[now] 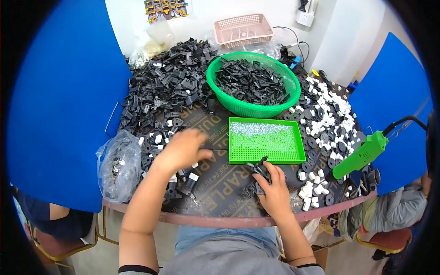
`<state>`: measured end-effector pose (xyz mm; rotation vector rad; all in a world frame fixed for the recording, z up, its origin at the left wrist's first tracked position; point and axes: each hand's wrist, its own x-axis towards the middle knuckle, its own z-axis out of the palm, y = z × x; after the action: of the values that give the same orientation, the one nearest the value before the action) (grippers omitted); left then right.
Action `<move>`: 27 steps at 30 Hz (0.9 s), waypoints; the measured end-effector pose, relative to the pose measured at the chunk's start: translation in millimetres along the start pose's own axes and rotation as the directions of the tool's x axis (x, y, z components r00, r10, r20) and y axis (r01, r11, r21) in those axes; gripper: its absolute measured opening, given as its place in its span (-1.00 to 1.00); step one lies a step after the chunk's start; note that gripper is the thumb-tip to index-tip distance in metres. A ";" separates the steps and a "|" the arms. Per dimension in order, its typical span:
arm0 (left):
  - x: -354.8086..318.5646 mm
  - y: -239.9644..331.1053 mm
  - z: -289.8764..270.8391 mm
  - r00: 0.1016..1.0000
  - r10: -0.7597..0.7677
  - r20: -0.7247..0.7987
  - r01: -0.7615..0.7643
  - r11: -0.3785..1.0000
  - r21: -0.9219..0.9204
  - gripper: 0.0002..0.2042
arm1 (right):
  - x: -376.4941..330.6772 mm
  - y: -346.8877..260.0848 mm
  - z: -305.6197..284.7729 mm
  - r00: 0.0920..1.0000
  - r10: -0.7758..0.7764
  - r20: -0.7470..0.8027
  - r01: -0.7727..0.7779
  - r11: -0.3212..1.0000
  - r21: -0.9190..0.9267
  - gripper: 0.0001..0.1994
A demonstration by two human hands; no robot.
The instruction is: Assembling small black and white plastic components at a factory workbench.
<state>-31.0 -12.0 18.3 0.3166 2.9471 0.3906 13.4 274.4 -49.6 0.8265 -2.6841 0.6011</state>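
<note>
My left hand (183,149) hovers over the dark table, left of the green tray (266,161). Its fingers are slightly blurred, thumb apart from the others, and nothing shows between them. Close below it lie finished-looking black pieces with white ends, one a black plastic part with a white cap (189,184). At the tray's near edge, my right hand (275,190) has its fingers closed on a black plastic part (260,169). More black parts lie partly hidden under that hand. Inside the tray, small silvery pieces cover the far portion of a perforated green bottom.
A green basket (256,111) full of black parts stands behind the tray, beside a large heap of black parts (169,82). White cylinders (316,190) and black discs spread on the right. A green electric screwdriver (362,156) hangs there. A plastic bag (118,169) lies left.
</note>
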 end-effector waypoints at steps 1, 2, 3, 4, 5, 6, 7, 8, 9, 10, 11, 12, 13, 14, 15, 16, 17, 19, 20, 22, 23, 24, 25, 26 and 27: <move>19.5 -5.7 -2.3 0.998 -0.031 -0.057 0.028 0.998 -0.061 -0.49 | -1.9 -0.1 -2.5 0.999 0.007 -0.042 -0.006 1.000 0.016 -0.51; 38.1 -17.8 -2.4 0.980 -0.078 -0.183 0.055 0.990 -0.131 -0.46 | -1.5 -3.1 -3.9 0.999 0.044 -0.030 -0.041 0.996 0.080 -0.48; 59.3 -31.9 1.9 0.944 -0.128 -0.304 0.067 0.977 -0.204 -0.44 | -0.6 -4.9 -5.0 0.999 0.028 -0.034 -0.024 0.996 0.087 -0.48; 83.6 -39.0 5.8 0.900 -0.206 -0.384 0.175 0.978 -0.115 -0.38 | -0.6 -4.3 -8.2 0.997 0.048 -0.063 -0.040 0.992 0.120 -0.47; 105.4 -45.5 6.1 0.841 -0.271 -0.468 0.289 0.957 -0.035 -0.31 | -0.8 -2.5 -10.2 0.993 0.068 -0.092 -0.053 0.986 0.155 -0.46; 123.8 -52.3 0.8 0.791 -0.418 -0.447 0.416 0.903 -0.107 -0.26 | -3.2 1.8 -8.6 0.991 0.074 -0.110 -0.055 0.985 0.163 -0.46; 138.3 -62.7 -5.1 0.721 -0.556 -0.414 0.537 0.825 -0.175 -0.21 | -4.4 3.0 -8.5 0.991 0.070 -0.115 -0.051 0.985 0.163 -0.46; 149.6 -83.1 -7.9 0.635 -0.670 -0.385 0.585 0.742 -0.326 -0.22 | -4.3 2.3 -8.3 0.992 0.072 -0.107 -0.050 0.979 0.196 -0.47; 158.1 -102.9 -8.7 0.523 -0.771 -0.365 0.653 0.637 -0.410 -0.24 | -3.8 2.2 -6.7 0.992 0.075 -0.097 -0.051 0.972 0.230 -0.48; 162.9 -115.1 -6.2 0.416 -0.823 -0.386 0.693 0.562 -0.452 -0.28 | -3.9 4.0 -5.8 0.993 0.088 -0.081 -0.066 0.968 0.243 -0.52; 164.2 -125.6 -7.7 0.378 -0.858 -0.348 0.713 0.510 -0.481 -0.27 | -4.3 7.6 -4.0 0.992 0.090 -0.086 -0.067 0.969 0.237 -0.52; 162.6 -146.3 -6.0 0.345 -0.878 -0.333 0.712 0.476 -0.516 -0.27 | -3.4 8.3 -0.4 0.991 0.088 -0.096 -0.060 0.964 0.259 -0.55; 161.9 -152.2 -4.7 0.320 -0.895 -0.312 0.710 0.445 -0.547 -0.28 | -4.5 9.6 2.1 0.990 0.095 -0.103 -0.063 0.958 0.279 -0.58; 157.9 -151.3 -5.7 0.394 -0.864 -0.313 0.728 0.501 -0.468 -0.25 | -5.2 12.2 2.7 0.992 0.089 -0.089 -0.062 0.961 0.270 -0.57; 164.7 -162.0 0.4 0.450 -0.822 -0.348 0.734 0.563 -0.380 -0.26 | -4.0 14.8 2.7 0.993 0.085 -0.086 -0.059 0.959 0.277 -0.57; 165.5 -162.5 1.9 0.512 -0.790 -0.337 0.686 0.613 -0.392 -0.27 | -3.6 16.0 2.9 0.990 0.091 -0.106 -0.059 0.960 0.273 -0.61; 165.9 -163.1 4.0 0.570 -0.754 -0.327 0.637 0.656 -0.404 -0.28 | -2.6 15.6 3.2 0.987 0.095 -0.126 -0.058 0.961 0.269 -0.65; 165.5 -151.4 1.0 0.660 -0.691 -0.296 0.568 0.716 -0.405 -0.28 | 0.1 14.9 1.8 0.984 0.106 -0.142 -0.064 0.961 0.269 -0.73; 162.7 -152.6 -1.3 0.704 -0.657 -0.270 0.547 0.744 -0.384 -0.28 | 1.4 15.1 1.9 0.981 0.118 -0.152 -0.070 0.955 0.287 -0.76; 156.4 -146.8 -4.6 0.744 -0.624 -0.239 0.527 0.768 -0.365 -0.28 | 3.0 14.4 0.3 0.976 0.137 -0.167 -0.082 0.950 0.302 -0.81; 152.1 -135.7 -5.9 0.775 -0.601 -0.194 0.483 0.762 -0.431 -0.28 | 2.7 16.3 1.2 0.977 0.139 -0.165 -0.084 0.949 0.302 -0.81; 149.3 -128.2 -5.5 0.806 -0.572 -0.151 0.439 0.750 -0.496 -0.28 | 1.6 19.5 2.0 0.975 0.156 -0.158 -0.097 0.938 0.333 -0.82; 145.1 -130.4 -2.2 0.803 -0.577 -0.149 0.444 0.746 -0.496 -0.28 | 0.1 20.1 2.6 0.975 0.168 -0.147 -0.104 0.924 0.367 -0.82; 141.6 -132.5 1.2 0.826 -0.522 -0.212 0.400 0.809 -0.432 -0.28 | -0.1 20.0 3.2 0.976 0.165 -0.143 -0.102 0.923 0.370 -0.82; 137.8 -134.4 4.7 0.846 -0.459 -0.271 0.353 0.863 -0.363 -0.29 | 0.4 19.6 3.8 0.973 0.186 -0.138 -0.115 0.905 0.409 -0.84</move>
<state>-188.6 -106.4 -39.6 -0.4719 3.0959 0.8960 1.2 287.2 -58.8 0.6206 -2.5128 1.2299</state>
